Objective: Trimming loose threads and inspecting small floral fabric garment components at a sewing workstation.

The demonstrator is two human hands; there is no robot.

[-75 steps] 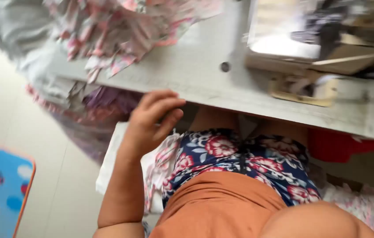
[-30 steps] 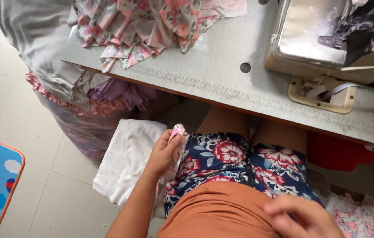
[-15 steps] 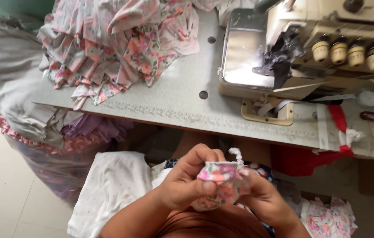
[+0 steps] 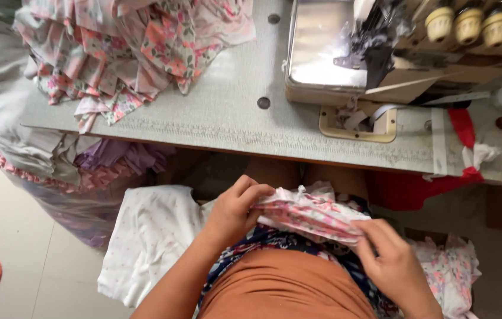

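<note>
One floral fabric piece (image 4: 313, 214) is held over the lap by two hands, below the table (image 4: 221, 124).

It is pinched at its left end by the left hand (image 4: 233, 212) and at its right by the right hand (image 4: 390, 260), fingers closed on the cloth; one floral pile (image 4: 127, 53) and one sewing machine (image 4: 393, 53) are seen above.

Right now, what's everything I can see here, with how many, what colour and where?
floral fabric piece: one, pink and white, held over the lap
fabric heap: one, pink floral, table's left end
sewing machine: one, metal and cream, table's right side
table: one, pale grey, across the top
grey cloth: one, draped off the table's left edge
white cloth: one, beside the left forearm
red ribbon: one, table's right edge
left hand: gripping the piece's left end
right hand: pinching its right end
</note>
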